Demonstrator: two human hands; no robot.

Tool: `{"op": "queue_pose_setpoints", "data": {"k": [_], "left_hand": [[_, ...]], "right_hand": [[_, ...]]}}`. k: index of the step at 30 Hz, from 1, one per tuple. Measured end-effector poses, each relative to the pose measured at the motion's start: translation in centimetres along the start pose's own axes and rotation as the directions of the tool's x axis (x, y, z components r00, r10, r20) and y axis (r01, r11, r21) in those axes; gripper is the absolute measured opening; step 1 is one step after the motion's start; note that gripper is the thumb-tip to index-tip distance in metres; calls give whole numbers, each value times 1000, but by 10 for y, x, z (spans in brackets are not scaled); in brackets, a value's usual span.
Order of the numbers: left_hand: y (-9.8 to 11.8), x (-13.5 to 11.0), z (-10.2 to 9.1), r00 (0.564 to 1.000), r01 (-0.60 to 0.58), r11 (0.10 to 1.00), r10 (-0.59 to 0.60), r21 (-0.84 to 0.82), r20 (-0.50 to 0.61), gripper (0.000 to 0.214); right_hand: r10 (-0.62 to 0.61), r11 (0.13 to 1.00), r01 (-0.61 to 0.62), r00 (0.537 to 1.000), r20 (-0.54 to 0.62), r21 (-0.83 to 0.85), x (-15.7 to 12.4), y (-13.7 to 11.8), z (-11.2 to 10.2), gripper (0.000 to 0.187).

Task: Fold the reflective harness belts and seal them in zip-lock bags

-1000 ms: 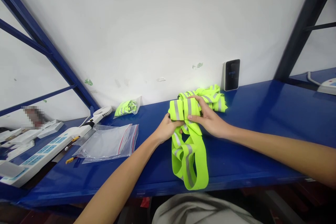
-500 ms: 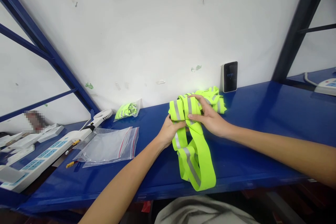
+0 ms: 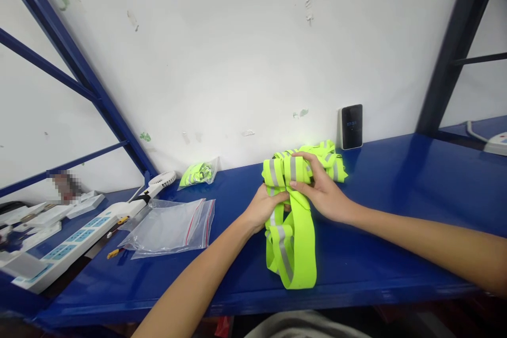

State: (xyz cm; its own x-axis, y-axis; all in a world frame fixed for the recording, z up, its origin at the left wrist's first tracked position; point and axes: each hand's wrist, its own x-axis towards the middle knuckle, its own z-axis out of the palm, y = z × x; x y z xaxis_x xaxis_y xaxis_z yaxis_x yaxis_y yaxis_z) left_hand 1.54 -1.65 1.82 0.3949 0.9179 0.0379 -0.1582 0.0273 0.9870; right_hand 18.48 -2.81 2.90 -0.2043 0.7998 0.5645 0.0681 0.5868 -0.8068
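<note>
Neon-yellow reflective vest (image 3: 292,168) lies on the blue steel shelf (image 3: 380,259), my left hand (image 3: 264,207) and right hand (image 3: 322,191) curled around its bunched top; folding seems underway, and the hanging loop (image 3: 292,261) looks next to need tucking in.

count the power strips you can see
2: one long white strip lies at the left end of the blue shelf, and another sits at the far right, cut off by the frame. More may be hidden among the white items at left.
</note>
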Motion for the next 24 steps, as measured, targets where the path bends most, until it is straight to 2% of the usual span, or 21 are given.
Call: {"op": "queue_pose_setpoints", "data": {"k": [4,9,11,14,17,21,24], "left_hand": [[-3,0,2,998,-53,998,54,43,-14,23],[-1,0,3,995,9,991,-21,-131,-93,30],[0,-1,2,997,30,984,-42,-176,-65,38],[0,-1,1,999,16,989,-10,-149,38,44],[-5,1,-1,997,-23,997,28,-78,71,46],[-8,5,-4,999,-51,999,51,2,0,54],[-6,6,-6,996,-89,996,89,8,-9,51]], "right_hand": [[-159,960,157,987,8,-231,-5,5,2,47],[-295,885,293,954,50,-363,-5,12,5,47],[-328,868,321,943,47,-380,-3,16,6,48],[-358,852,351,932,57,-388,-2,24,5,49],[-331,878,320,943,33,-355,-1,27,5,47],[-189,960,168,979,-74,-226,4,20,3,45],[-128,980,115,989,-73,-162,10,12,-2,54]]}}
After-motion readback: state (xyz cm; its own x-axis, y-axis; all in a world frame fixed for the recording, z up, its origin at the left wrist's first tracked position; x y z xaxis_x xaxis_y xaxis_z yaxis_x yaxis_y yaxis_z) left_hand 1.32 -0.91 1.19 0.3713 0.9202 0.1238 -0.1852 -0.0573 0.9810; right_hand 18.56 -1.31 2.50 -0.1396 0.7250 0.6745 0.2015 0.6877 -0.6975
